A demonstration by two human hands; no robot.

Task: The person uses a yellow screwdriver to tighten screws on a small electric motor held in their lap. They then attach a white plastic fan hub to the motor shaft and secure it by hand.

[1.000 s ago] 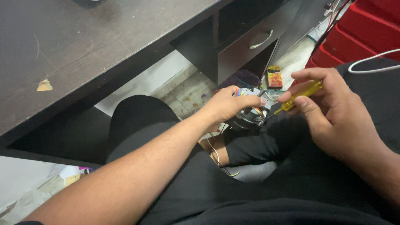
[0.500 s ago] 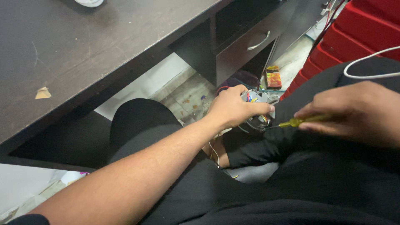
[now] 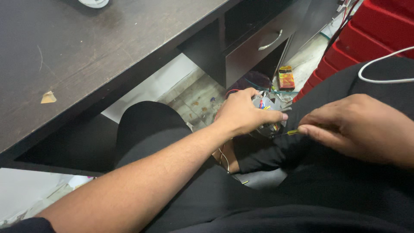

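1. Dark brown wood makes up the tabletop across the upper left, with a small tan scrap of paper lying on it and the edge of a white round object at the top border.
2. Under the tabletop sits a dark drawer with a curved metal handle.
3. The left hand reaches forward over the person's black-clad lap and is curled around a small clear round part with coloured wires inside, fingers wrapped over its top and thumb stretched along its near side.
4. That clear part is held low, between the knees, just above the floor and right beside the right hand.
5. The right hand is closed, fingertips pinched on a slim yellow-handled screwdriver whose dark tip points left toward the clear part; whether the tip touches it cannot be told.
6. A thin white cable loops over the black clothing at the upper right.
7. Red plastic crates stand at the far right.
8. A small orange and yellow box lies on the pale tiled floor beyond the hands.
9. Part of a bare foot shows beneath the left wrist.
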